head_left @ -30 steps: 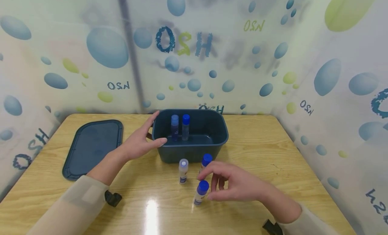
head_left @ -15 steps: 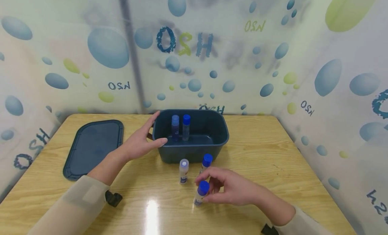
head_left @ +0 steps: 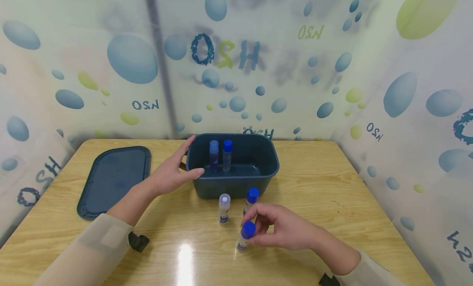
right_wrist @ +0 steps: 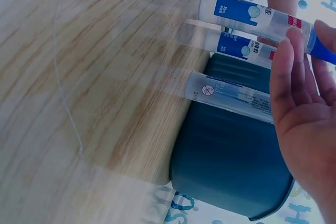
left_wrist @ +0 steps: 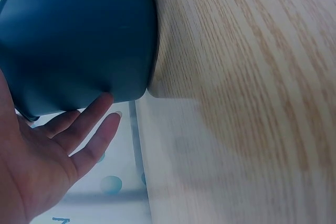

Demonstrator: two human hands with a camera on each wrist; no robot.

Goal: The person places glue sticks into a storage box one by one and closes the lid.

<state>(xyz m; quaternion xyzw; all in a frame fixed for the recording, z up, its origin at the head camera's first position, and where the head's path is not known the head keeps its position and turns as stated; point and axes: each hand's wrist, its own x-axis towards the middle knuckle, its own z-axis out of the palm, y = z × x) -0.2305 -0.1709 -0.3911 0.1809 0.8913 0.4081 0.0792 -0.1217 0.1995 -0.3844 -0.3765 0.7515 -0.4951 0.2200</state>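
My left hand point(head_left: 169, 176) rests against the left side of a dark blue plastic bin point(head_left: 230, 188), its fingers spread and fairly straight along the wall and its thumb by the front rim. Low at the front, my right hand point(head_left: 286, 229) pinches the blue cap of a clear liquid glue bottle point(head_left: 242, 241) between thumb and fingers; the bottle stands upright on the table. Just behind it is another blue-capped glue bottle point(head_left: 253, 195), partly hidden by that hand. To their left stands a glue bottle with a pale, clear top point(head_left: 223, 210).
Two glue bottles, one bluish point(head_left: 213, 156) and one clear point(head_left: 227, 158), stand upright inside the bin towards its left. A dark blue lid point(head_left: 114, 181) lies flat on the wooden table point(head_left: 314, 175) at the left. Patterned cloth walls point(head_left: 236, 93) border the table.
My right hand has moved slightly left and down, and its thumb and fingers have come together on the front bottle's cap. My left hand and the bin have stayed put.
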